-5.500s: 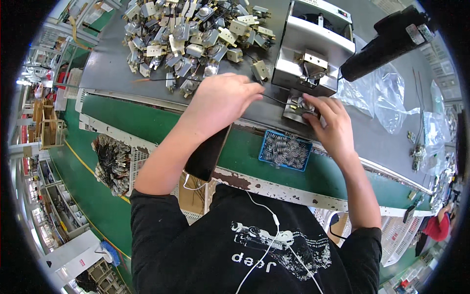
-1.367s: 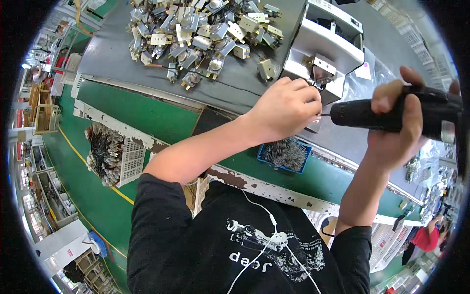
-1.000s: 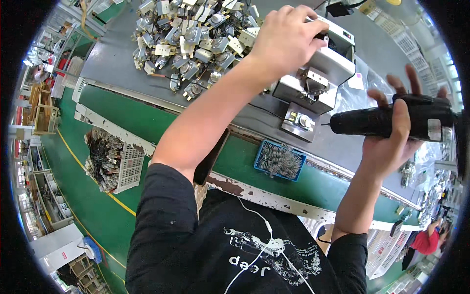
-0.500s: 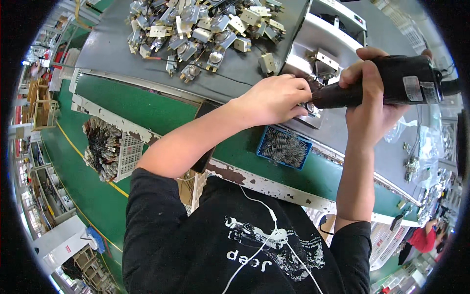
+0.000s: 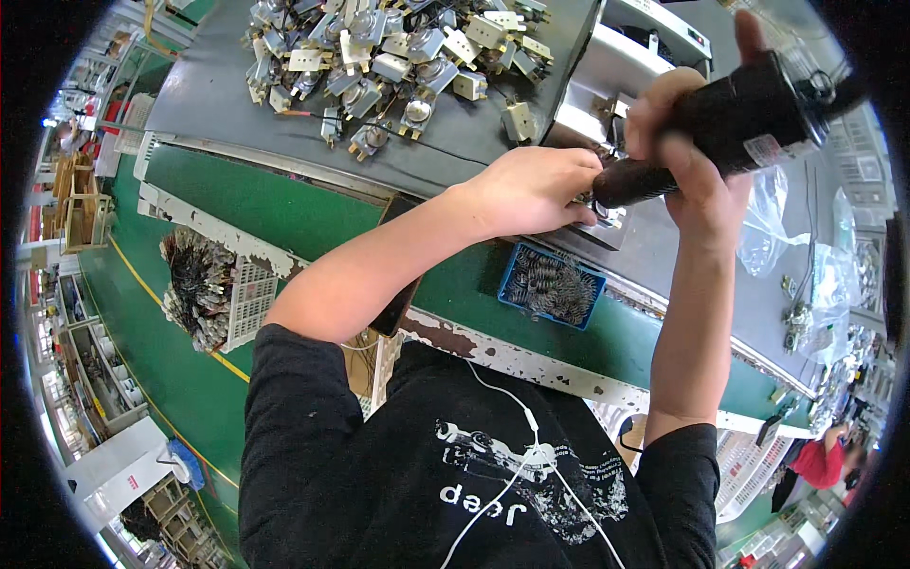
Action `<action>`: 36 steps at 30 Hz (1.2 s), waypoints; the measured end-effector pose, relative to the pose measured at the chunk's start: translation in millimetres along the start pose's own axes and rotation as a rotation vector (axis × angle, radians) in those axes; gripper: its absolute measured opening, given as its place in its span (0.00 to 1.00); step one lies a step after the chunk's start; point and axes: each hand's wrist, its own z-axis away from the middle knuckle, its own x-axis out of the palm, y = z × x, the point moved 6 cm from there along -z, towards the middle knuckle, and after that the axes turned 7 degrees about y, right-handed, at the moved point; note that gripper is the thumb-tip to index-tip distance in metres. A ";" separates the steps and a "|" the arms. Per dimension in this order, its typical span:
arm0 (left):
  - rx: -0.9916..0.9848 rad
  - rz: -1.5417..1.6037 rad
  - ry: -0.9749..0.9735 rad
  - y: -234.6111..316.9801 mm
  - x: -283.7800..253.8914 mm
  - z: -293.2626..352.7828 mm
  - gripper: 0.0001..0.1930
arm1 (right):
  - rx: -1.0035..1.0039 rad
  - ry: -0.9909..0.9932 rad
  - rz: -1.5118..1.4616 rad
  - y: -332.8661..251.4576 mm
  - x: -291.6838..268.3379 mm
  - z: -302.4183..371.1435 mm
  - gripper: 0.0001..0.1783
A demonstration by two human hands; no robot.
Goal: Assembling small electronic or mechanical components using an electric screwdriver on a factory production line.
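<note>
My right hand (image 5: 706,180) is wrapped round a black cylindrical power screwdriver (image 5: 744,119), its cable leaving from the upper right end. The tool lies tilted, its narrow nose pointing down-left beside the fingertips of my left hand (image 5: 540,194). Those fingers are closed on a small metal assembly (image 5: 609,226) at the front edge of a shiny metal fixture (image 5: 645,71). My fingers and the tool's nose cover most of the assembly, and the bit's tip is hidden. Another assembly with a pale block (image 5: 518,121) rests just left of the fixture.
A large pile of similar metal assemblies (image 5: 417,71) covers the grey bench top at the upper left. Coiled springs fill a blue tray (image 5: 512,294) below my left hand. Clear plastic bags (image 5: 825,294) lie to the right. A white crate (image 5: 251,303) of wired parts stands left.
The screwdriver has tipped, its cable end swinging up and slightly left, and my right hand has moved with it. My left hand has stayed nearly still.
</note>
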 end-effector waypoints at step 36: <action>-0.052 0.010 0.021 -1.2 -3.6 2.8 0.18 | -0.042 0.248 0.245 -6.1 16.1 11.0 0.51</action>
